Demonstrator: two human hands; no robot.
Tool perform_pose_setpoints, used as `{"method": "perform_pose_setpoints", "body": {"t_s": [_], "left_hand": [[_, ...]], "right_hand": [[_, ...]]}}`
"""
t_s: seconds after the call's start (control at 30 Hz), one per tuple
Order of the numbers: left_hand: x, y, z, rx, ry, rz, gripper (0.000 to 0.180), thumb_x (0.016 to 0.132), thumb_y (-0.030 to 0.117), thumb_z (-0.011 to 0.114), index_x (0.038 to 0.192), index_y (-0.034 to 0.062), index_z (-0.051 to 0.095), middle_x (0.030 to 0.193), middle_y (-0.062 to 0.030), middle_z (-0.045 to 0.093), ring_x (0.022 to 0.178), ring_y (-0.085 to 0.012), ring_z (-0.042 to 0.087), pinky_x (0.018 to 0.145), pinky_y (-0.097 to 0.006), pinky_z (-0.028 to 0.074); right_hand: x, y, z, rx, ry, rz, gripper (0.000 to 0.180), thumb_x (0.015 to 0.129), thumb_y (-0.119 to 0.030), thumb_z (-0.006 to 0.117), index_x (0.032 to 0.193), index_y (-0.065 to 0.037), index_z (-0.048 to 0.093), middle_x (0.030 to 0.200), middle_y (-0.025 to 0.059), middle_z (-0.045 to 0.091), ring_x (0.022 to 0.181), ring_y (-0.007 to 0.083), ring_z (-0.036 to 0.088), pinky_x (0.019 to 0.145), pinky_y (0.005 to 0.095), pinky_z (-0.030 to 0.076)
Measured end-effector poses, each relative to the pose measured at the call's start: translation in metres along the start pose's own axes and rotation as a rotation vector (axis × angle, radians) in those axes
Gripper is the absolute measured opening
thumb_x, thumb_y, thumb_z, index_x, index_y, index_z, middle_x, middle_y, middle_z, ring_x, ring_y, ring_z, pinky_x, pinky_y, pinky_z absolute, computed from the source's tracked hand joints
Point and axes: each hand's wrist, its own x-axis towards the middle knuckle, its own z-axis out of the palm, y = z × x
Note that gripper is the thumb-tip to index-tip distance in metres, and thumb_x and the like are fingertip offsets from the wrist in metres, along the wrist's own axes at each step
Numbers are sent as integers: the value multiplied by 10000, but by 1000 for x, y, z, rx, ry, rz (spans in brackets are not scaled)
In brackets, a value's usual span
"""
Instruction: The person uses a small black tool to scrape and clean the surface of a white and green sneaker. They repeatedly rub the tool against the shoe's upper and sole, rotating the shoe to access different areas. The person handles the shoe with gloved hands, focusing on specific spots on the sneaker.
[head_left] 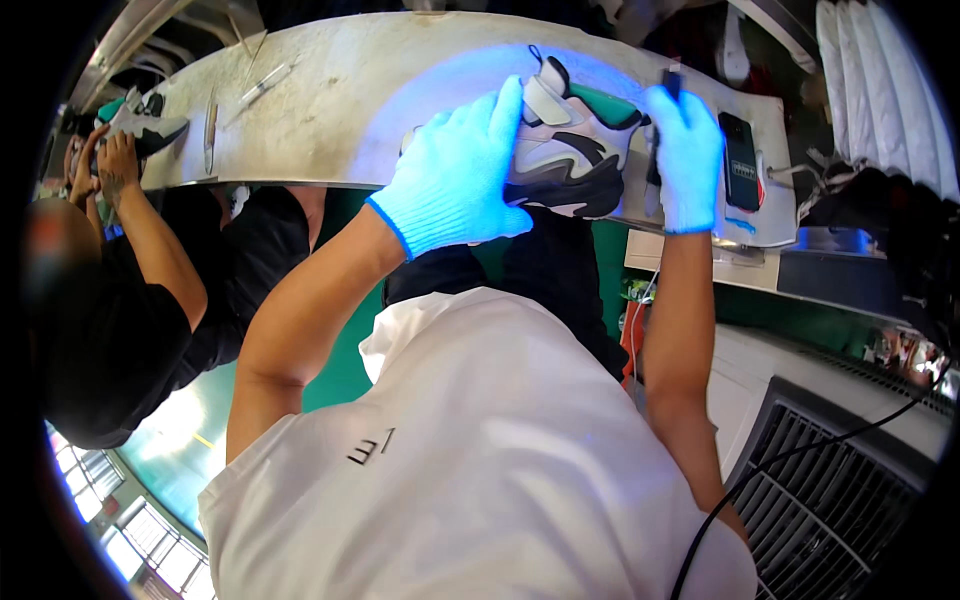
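A grey, white and black sneaker (573, 150) with a strap and a green lining lies at the table's near edge. My left hand (455, 165), in a knit glove lit bright blue, lies over the sneaker's left part and grips it, thumb at the near side. That part of the shoe is hidden under the palm. Just right of the shoe, my gloved right hand (692, 160) is closed around a slim dark tool (672, 82). One end sticks out above the fingers, and a thin dark length shows below, beside the shoe. Its exact kind is unclear.
A blue light patch covers the middle of the worktable (330, 100). A black phone (740, 165) lies at right. Pen-like tools (265, 82) lie at left, where another person's hands (118, 160) hold a shoe (150, 130). A black cable (800, 458) hangs at lower right.
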Motion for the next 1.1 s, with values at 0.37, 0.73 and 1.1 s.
{"method": "perform_pose_setpoints", "body": {"t_s": [0.37,0.73,1.1], "left_hand": [[6,-2,-8,-185,-42,-82,1173,688,414,950,1668,55,414,1294,-234,742,1167,-448,731,971,-527,614],[12,1,-7,-157,-65,-96,957,727,403,897,1498,1,498,1166,-224,742,1041,-408,766,866,-528,623],[7,-1,1,-146,15,-54,1087,726,456,899,1602,-10,454,1203,-238,742,1113,-423,746,955,-516,613]], "right_hand": [[-54,-66,98,797,-105,-82,130,1053,-170,738,1028,-83,646,649,10,505,518,162,530,475,336,445],[-54,-57,126,717,76,-184,169,1000,-95,822,935,-68,667,674,16,615,508,105,569,462,283,448],[-57,-52,125,762,122,-126,162,1010,-118,820,975,-71,669,682,31,627,516,128,599,465,283,475]]}}
